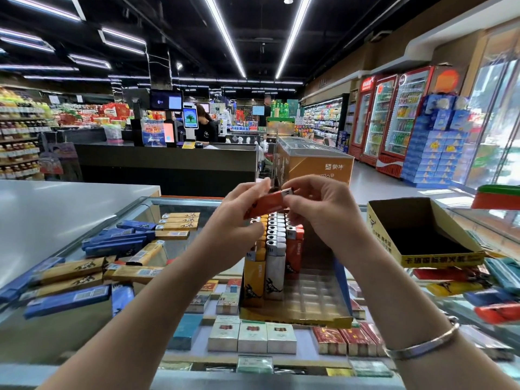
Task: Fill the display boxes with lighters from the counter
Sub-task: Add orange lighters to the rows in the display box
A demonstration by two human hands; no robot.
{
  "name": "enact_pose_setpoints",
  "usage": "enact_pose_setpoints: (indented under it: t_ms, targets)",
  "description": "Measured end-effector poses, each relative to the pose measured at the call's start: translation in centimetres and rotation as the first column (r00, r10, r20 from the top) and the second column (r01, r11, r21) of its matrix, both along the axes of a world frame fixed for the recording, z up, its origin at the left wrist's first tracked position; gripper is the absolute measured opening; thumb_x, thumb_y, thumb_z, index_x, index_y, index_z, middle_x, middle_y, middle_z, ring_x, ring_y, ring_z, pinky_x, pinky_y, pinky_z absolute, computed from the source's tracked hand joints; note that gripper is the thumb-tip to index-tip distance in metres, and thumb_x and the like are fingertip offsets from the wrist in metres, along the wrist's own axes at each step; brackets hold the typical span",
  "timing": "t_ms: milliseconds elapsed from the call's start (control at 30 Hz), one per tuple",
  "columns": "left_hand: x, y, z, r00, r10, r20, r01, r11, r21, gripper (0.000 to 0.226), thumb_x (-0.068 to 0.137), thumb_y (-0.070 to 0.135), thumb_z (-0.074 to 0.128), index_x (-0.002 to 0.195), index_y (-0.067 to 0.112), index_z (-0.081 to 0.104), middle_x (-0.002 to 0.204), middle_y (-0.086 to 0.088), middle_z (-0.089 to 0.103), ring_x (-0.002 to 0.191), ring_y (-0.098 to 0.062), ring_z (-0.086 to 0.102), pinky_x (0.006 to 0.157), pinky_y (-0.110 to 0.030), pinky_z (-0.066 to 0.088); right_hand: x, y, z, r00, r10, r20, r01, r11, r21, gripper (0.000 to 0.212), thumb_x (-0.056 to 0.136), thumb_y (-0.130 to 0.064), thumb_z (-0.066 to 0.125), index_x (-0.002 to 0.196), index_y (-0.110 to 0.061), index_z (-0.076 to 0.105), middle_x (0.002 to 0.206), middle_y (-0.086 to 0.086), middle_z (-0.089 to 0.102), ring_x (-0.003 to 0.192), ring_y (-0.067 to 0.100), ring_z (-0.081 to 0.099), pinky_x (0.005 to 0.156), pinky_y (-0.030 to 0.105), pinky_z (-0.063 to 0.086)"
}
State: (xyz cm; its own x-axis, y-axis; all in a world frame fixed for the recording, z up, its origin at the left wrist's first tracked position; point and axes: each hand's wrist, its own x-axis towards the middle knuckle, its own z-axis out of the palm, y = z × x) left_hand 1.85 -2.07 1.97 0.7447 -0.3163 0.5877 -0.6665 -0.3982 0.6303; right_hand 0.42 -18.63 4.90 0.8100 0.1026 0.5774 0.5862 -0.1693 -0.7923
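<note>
Both hands hold one orange-red lighter (267,203) level above the display box (298,313) in the middle of the glass counter. My left hand (236,218) grips its left end and my right hand (323,212) pinches its silver-capped right end. The box holds upright rows of yellow, white and orange lighters (274,249) on its left side; its right side shows bare plastic slots. Loose blue and yellow lighters (118,257) lie scattered on the counter to the left. A second yellow display box (439,258) stands open and dark inside at the right.
More loose lighters in red, yellow, blue and teal (484,294) lie at the right by the second box. Cigarette packs (253,336) show under the glass counter top. A white counter surface (56,209) runs along the left. A person stands at a checkout far behind.
</note>
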Motion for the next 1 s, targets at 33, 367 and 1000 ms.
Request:
enact_pose_setpoints:
  t_ms: [33,367,1000]
  targets:
    - [0.1,0.1,0.0,0.998,-0.012,-0.061,0.011,1.0,-0.023,0.069,0.085,0.0,0.055,0.143,0.026,0.028,0.133,0.01,0.037,0.112,-0.006,0.045,0.083,-0.017,0.043,0.0,-0.5,0.4,1.0,0.011,-0.012,-0.01,0.997,0.071,0.018,0.081,0.004,0.064,0.081,-0.014,0.067,0.074,0.007,0.066,0.06,0.015,0.061,0.06,0.025,0.056]
    - [0.2,0.8,0.3,0.881,-0.099,-0.463,0.156,0.984,0.087,0.06,0.082,0.042,0.056,0.138,0.034,0.035,0.141,0.015,0.033,0.122,-0.004,0.037,0.09,-0.016,0.038,-0.2,-4.4,2.1,0.998,-0.023,0.052,0.015,0.988,0.156,0.018,0.084,-0.001,0.061,0.079,-0.016,0.07,0.064,0.0,0.069,0.055,0.015,0.059,0.044,0.019,0.046]
    - [0.3,0.8,0.4,0.862,-0.17,-0.478,0.21,0.977,0.032,0.019,0.084,0.036,0.058,0.101,0.038,0.066,0.13,0.025,0.037,0.12,0.0,0.034,0.084,-0.017,0.033,0.3,-1.9,0.2,0.993,0.016,0.116,0.075,0.674,-0.735,0.02,0.075,-0.001,0.067,0.076,-0.02,0.062,0.069,-0.009,0.053,0.061,0.002,0.047,0.057,0.014,0.04]
